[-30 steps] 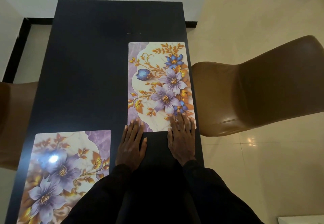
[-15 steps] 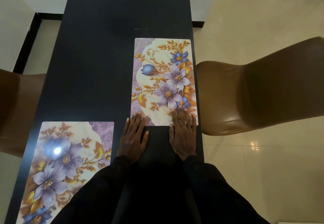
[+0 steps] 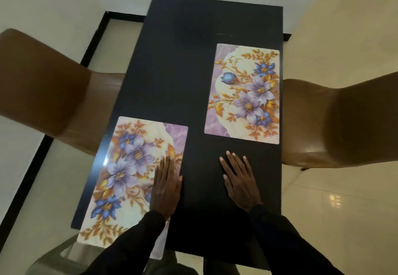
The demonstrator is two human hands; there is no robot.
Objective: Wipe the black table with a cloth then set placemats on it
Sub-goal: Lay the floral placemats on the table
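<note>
The black table [image 3: 176,76] runs away from me, long and narrow. Two flowered placemats lie on it. The far placemat [image 3: 243,93] sits flat along the right edge. The near placemat [image 3: 129,173] lies at the left front, and its near end hangs past the table's front edge. My left hand [image 3: 165,185] rests flat with straight fingers on the near placemat's right edge. My right hand [image 3: 239,180] lies flat on the bare black top, just short of the far placemat. No cloth is in view.
A brown leather chair [image 3: 41,85] stands at the table's left side and another brown chair [image 3: 344,124] at its right. Pale glossy tile floor [image 3: 336,221] surrounds the table. A white wall with a black skirting strip [image 3: 94,37] runs behind.
Both hands left the near edge of the far placemat. My left hand moved left onto the near placemat, my right hand drew back onto the bare table. The view shifted left.
</note>
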